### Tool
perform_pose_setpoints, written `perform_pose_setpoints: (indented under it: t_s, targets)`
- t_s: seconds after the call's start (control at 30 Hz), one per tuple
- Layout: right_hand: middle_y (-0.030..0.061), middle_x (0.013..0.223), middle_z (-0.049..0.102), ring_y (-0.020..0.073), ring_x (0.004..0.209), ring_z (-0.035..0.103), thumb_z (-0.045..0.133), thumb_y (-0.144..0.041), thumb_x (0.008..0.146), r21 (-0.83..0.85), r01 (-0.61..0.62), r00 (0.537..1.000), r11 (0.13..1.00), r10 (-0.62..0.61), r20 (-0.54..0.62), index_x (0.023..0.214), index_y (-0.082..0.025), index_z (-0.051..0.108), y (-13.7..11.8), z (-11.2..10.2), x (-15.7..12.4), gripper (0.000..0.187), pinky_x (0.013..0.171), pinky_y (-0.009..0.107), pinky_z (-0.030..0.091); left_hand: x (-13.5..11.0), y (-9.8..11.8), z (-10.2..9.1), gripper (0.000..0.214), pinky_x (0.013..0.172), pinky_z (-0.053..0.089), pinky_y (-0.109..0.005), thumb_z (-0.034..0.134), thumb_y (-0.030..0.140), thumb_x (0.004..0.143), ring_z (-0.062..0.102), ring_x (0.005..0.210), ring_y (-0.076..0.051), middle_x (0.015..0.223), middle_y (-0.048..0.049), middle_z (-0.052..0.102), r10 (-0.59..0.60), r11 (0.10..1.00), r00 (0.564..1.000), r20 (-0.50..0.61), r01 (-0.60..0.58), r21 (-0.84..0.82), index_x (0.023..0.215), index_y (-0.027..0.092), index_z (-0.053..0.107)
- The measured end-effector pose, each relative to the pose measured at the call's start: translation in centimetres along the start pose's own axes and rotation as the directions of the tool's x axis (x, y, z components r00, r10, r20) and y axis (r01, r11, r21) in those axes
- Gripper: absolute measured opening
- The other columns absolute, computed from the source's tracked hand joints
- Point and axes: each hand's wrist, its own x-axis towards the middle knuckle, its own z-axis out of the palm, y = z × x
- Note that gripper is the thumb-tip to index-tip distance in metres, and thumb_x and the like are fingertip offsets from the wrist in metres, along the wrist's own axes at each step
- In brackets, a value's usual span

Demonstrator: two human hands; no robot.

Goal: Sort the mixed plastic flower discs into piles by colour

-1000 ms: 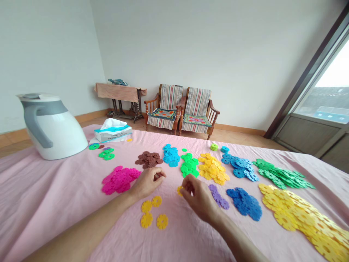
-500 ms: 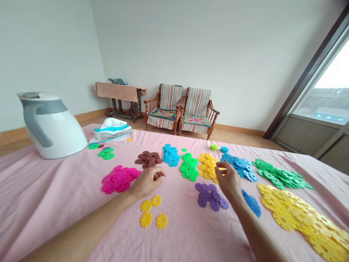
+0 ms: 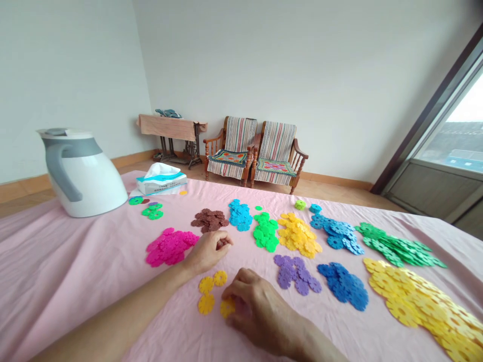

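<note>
My right hand (image 3: 256, 306) is low over the cloth, thumb and fingers closed around a yellow notched plastic disc (image 3: 227, 307), partly hidden by them. Left of it lie more yellow discs (image 3: 206, 304) in a small loose group. My left hand (image 3: 209, 251) rests with curled fingers between a magenta disc pile (image 3: 169, 246) and the green discs (image 3: 266, 232); nothing shows in it. Just beyond it is a brown disc pile (image 3: 209, 220). Purple discs (image 3: 296, 274) lie right of my right hand, and a yellow pile (image 3: 298, 235) lies farther back.
Dark blue (image 3: 344, 285), green (image 3: 400, 245) and large yellow discs (image 3: 422, 306) are heaped on the right. Light blue discs (image 3: 240, 215) lie at the back. A white jug (image 3: 90, 176) and a tissue box (image 3: 162, 182) stand at the left on the pink cloth (image 3: 113, 261).
My right hand has moved from the back yellow pile, toward me and left, to the small yellow group. My left hand stays almost still. The view has shifted slightly.
</note>
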Motion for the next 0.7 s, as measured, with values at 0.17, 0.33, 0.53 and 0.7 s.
perform_pose_setpoints:
  t_s: [0.17, 0.33, 0.53, 0.7]
  targets:
    - [-0.0001, 0.083, 0.057, 0.0108, 0.072, 0.050, 0.059, -0.008, 0.062, 0.036, -0.082, 0.997, 0.996, 0.082, -0.011, 0.079, -0.018, 0.057, -0.5, -0.1, 0.0, 0.020, 0.062, 0.020, 0.038, 0.1, 0.1, 0.0, 0.016, 0.055, 0.040, -0.021, 0.050, 0.017, 0.073, 0.057, 0.061, -0.014, 0.068, -0.0019, 0.064, -0.012, 1.000, 1.000, -0.002, 0.012, -0.001, 0.078, 0.014, 0.065]
    - [-0.0038, 0.066, 0.055, 0.0080, 0.059, 0.048, 0.052, -0.010, 0.069, 0.193, -0.111, 0.992, 0.975, 0.121, -0.041, 0.073, -0.018, 0.053, 1.0, -1.1, 0.3, 0.010, 0.052, 0.018, 0.033, 0.0, 0.3, -0.2, 0.016, 0.055, 0.039, -0.021, 0.050, 0.018, 0.074, 0.057, 0.061, -0.014, 0.068, -0.0018, 0.064, -0.019, 1.000, 1.000, 0.017, 0.019, 0.006, 0.079, 0.014, 0.065]
    - [-0.0031, 0.058, 0.052, 0.0115, 0.053, 0.049, 0.052, -0.022, 0.070, 0.171, -0.267, 0.779, 0.948, 0.317, -0.541, 0.072, -0.019, 0.051, 9.5, -5.0, 0.5, 0.004, 0.050, 0.022, 0.036, 0.0, 0.1, -0.1, 0.017, 0.055, 0.038, -0.022, 0.051, 0.018, 0.073, 0.056, 0.061, -0.014, 0.066, -0.0014, 0.063, -0.014, 1.000, 1.000, 0.005, 0.014, 0.007, 0.079, 0.013, 0.066]
    - [0.0060, 0.075, 0.063, 0.0179, 0.062, 0.061, 0.052, -0.029, 0.069, 0.249, -0.389, 0.528, 0.887, 0.436, -0.729, 0.084, -0.016, 0.054, 14.2, -7.6, -0.4, 0.020, 0.056, 0.029, 0.046, 0.0, 0.2, -0.2, 0.017, 0.057, 0.039, -0.022, 0.051, 0.019, 0.073, 0.056, 0.062, -0.015, 0.067, -0.0017, 0.064, -0.013, 1.000, 1.000, -0.008, 0.013, -0.003, 0.079, 0.013, 0.066]
